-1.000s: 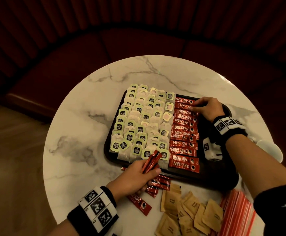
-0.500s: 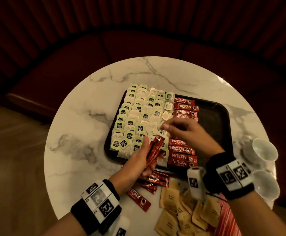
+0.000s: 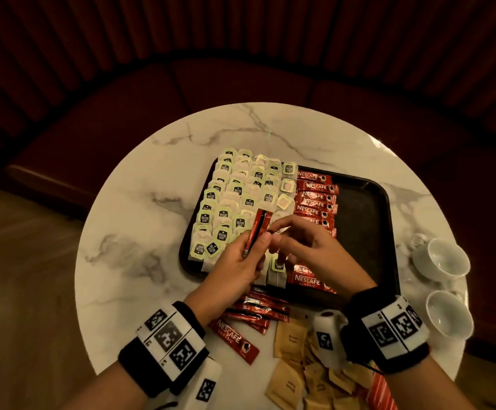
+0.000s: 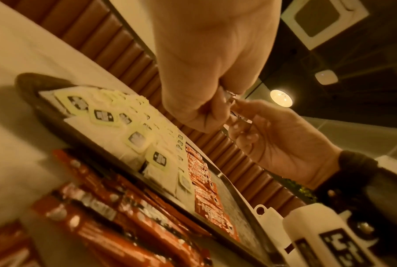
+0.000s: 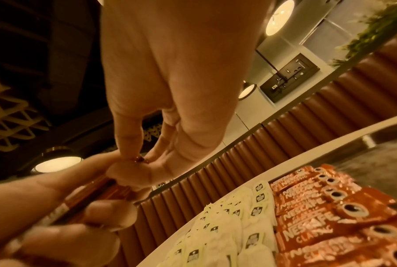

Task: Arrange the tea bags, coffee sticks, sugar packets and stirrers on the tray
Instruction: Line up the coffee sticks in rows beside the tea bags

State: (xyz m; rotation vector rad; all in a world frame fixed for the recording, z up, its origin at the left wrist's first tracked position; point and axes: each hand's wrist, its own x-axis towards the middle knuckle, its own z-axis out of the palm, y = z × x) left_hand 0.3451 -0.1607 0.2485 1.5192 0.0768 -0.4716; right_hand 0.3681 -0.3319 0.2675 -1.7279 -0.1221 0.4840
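Head view: the left hand (image 3: 234, 263) is closed around a small bundle of red foil coffee sticks (image 3: 257, 229), fingers and thumb curled about the lower half, so that the bundle stands tilted above the near edge of the dark rectangular tray (image 3: 368, 232). The right hand (image 3: 308, 247) meets it from the right; its thumb and forefinger pinch the end of one stick from that bundle, and the remaining fingers are loosely curled. The right wrist view confirms the pinch at the stick tip (image 5: 139, 159), with the left hand's grip (image 5: 62, 213) on the bundle just below.

On the tray, white tea bags with pale green tags (image 3: 234, 199) fill the left portion in overlapping rows. A column of red coffee sticks (image 3: 314, 199) lies beside them, labels up. The right portion of the tray is bare.

On the round white marble tabletop (image 3: 140, 208), near the tray's front edge, lie loose red coffee sticks (image 3: 255, 312), brown paper sugar packets (image 3: 291, 338) and red-and-white striped stirrers (image 3: 381, 392). Two white ceramic cups (image 3: 447, 261) stand at the right edge. A dark red ribbed upholstered bench (image 3: 240, 81) curves behind the tabletop.
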